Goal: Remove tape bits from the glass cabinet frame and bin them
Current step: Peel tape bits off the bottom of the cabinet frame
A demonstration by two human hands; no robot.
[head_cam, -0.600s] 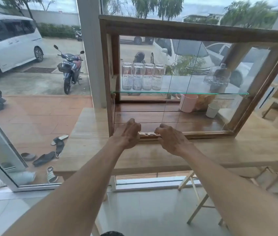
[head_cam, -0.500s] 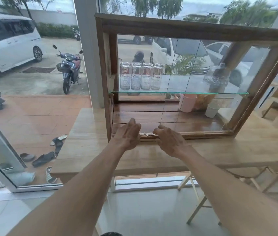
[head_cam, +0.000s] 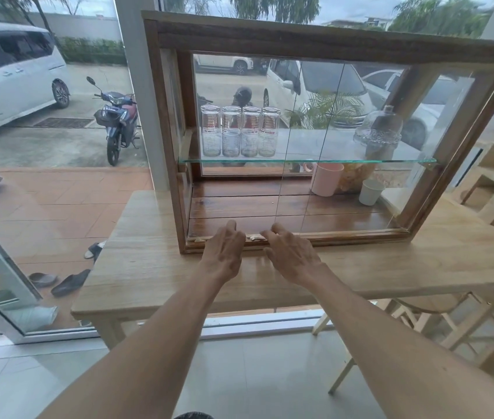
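Note:
A wooden-framed glass cabinet [head_cam: 315,40] stands on a light wooden table [head_cam: 137,267]. Pale tape bits [head_cam: 254,237] stick to its bottom front rail, with another small bit [head_cam: 199,239] further left. My left hand [head_cam: 224,249] rests fingertips on the rail just left of the tape. My right hand [head_cam: 291,252] touches the rail just right of it. Both hands have fingers spread and curled over the rail; neither holds anything that I can see. No bin is in view.
Inside the cabinet, several upturned glasses [head_cam: 239,131] and a glass dome [head_cam: 378,128] stand on the glass shelf [head_cam: 306,160]. A pink cup [head_cam: 327,178] and a white cup [head_cam: 371,192] sit below. A wooden stool [head_cam: 421,325] stands under the table's right side.
Both hands have loosened from curled fists to spread fingers on the rail. My head has moved slightly, and the cabinet appears a little further right in view.

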